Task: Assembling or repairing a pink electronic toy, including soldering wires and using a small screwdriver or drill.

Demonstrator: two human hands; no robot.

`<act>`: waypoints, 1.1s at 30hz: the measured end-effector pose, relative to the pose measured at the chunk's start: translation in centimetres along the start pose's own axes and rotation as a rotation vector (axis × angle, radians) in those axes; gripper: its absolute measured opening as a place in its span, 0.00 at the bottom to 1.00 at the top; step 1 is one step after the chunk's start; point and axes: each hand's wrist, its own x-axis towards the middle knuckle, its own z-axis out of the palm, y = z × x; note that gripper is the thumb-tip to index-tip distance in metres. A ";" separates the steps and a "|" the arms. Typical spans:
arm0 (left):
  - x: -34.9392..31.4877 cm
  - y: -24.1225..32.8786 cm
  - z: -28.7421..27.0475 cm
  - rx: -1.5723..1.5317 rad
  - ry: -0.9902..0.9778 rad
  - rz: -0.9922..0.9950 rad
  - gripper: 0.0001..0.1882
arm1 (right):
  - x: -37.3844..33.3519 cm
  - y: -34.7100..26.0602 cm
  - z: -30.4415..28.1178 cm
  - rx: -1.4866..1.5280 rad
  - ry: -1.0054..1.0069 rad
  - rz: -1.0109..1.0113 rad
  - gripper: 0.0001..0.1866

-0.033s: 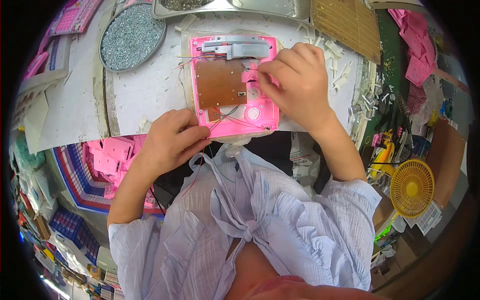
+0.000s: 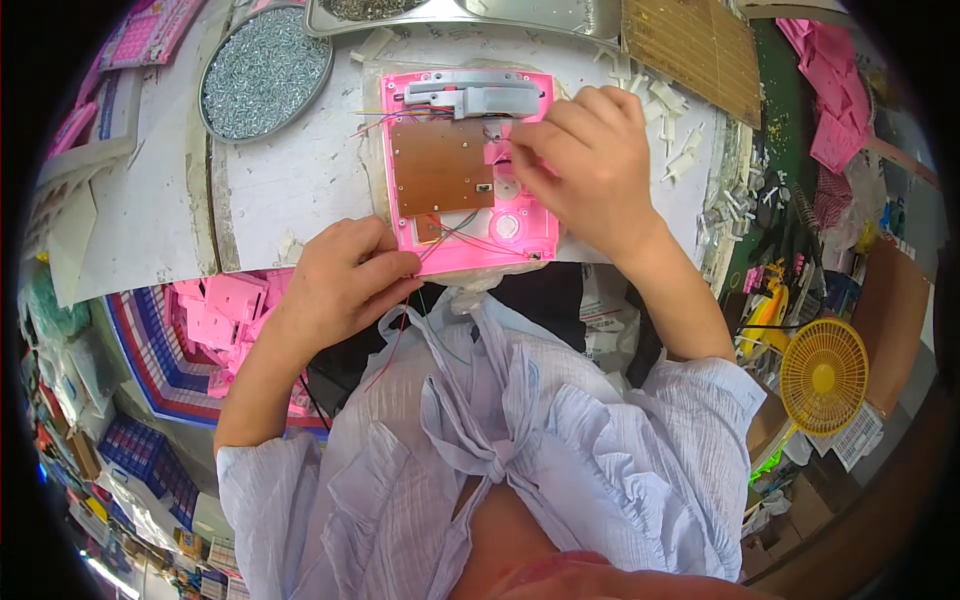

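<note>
An open pink plastic housing point(image 2: 470, 262) lies on the bench in front of me. Inside it are a brown circuit board point(image 2: 440, 168), fixed with small screws, and a grey plastic mechanism point(image 2: 497, 101) along the far edge. Thin coloured wires point(image 2: 480, 240) cross its near end. My left hand point(image 2: 350, 272) grips the housing's near left corner between thumb and fingers. Over the housing's right side is my right hand point(image 2: 592, 170), thumb and fingers pinched close to the board's right edge. Whatever sits between those fingertips is hidden or too small to name.
A round tray of small screws point(image 2: 265, 75) stands at the far left, beside a metal tray point(image 2: 460, 18). White plastic parts point(image 2: 680, 150) lie to the right, near a cardboard piece point(image 2: 695, 55). Below left, a crate point(image 2: 165, 370) holds pink parts. A yellow fan point(image 2: 823, 377) is at right.
My right hand has shifted very slightly to the left over the housing, fingers still pinched. My left hand and the housing have stayed in place.
</note>
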 end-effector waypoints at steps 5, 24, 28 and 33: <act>-0.1 0.0 0.0 -0.014 -0.008 -0.013 0.11 | 0.7 0.4 0.3 -0.017 -0.137 -0.050 0.08; -0.3 -0.6 0.4 -0.053 0.020 0.006 0.12 | 3.7 2.3 -2.4 -0.063 -0.653 -0.418 0.15; -0.3 -0.4 0.3 -0.041 0.015 0.004 0.11 | 2.8 2.3 -3.0 0.087 -0.642 -0.195 0.16; -0.1 -0.3 0.4 -0.041 0.028 0.010 0.17 | -1.1 3.2 -3.6 0.223 -0.304 0.143 0.13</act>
